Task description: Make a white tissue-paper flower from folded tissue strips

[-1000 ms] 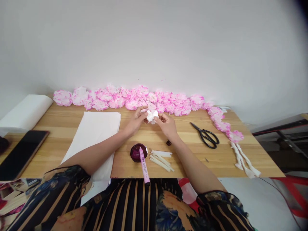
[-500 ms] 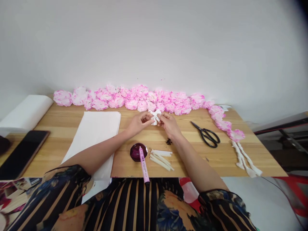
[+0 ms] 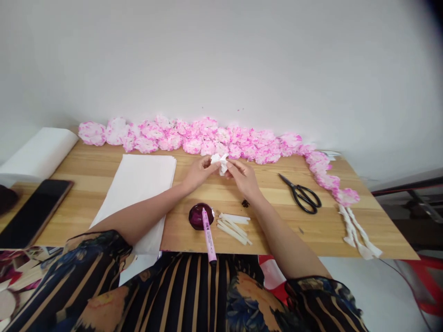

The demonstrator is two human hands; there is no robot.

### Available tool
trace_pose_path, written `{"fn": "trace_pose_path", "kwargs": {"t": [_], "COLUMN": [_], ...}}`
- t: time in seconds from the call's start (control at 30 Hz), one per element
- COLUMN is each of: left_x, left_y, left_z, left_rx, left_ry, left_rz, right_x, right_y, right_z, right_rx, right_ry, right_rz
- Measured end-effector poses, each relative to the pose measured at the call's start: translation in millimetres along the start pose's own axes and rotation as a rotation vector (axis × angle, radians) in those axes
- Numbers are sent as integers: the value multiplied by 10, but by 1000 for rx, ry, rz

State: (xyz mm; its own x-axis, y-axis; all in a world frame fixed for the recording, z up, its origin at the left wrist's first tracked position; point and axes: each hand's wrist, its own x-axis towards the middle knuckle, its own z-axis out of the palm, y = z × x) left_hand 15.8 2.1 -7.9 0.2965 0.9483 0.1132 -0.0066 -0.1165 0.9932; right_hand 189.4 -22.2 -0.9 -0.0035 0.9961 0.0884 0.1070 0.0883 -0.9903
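Between my two hands is a small white paper flower [image 3: 221,162] with crumpled, folded petals. My left hand [image 3: 201,174] pinches it from the left with thumb and fingers. From the other side my right hand [image 3: 243,177] grips it, thumb and forefinger pressed on the paper. Both hands are over the wooden table, just in front of a long row of pink-and-white paper flowers [image 3: 207,133]. Nearer to me, a pink marker [image 3: 209,235] leans on a dark purple round dish [image 3: 196,216]. Beside it lie several thin white rolled paper sticks [image 3: 233,229].
Black-handled scissors [image 3: 301,193] lie to the right. White twisted paper strands [image 3: 358,235] hang off the flower row's end. A stack of white paper [image 3: 138,180], a phone [image 3: 34,212] and a white paper roll [image 3: 39,150] occupy the left. A small dark clump [image 3: 245,203] sits by my right wrist.
The paper flower has gone from spread petals to a more bunched, crumpled shape between my fingers. The whole view has shifted slightly; the table items lie as before.
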Motion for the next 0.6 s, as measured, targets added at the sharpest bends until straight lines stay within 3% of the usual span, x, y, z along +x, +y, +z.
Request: {"fn": "trace_pose_path", "kwargs": {"t": [0.13, 0.33, 0.6], "left_x": [41, 54, 30], "left_y": [-67, -100, -59], "left_z": [-30, -42, -22], "left_rx": [-133, -299, -139], "left_ry": [40, -15, -16], "left_rz": [-83, -123, -12], "right_x": [-38, -59, -102], "right_y": [-23, -35, -98], "right_z": [-4, -29, 3], "right_rx": [32, -165, -348], "right_ry": [-57, 64, 51], "right_rz": [-47, -135, -271]}}
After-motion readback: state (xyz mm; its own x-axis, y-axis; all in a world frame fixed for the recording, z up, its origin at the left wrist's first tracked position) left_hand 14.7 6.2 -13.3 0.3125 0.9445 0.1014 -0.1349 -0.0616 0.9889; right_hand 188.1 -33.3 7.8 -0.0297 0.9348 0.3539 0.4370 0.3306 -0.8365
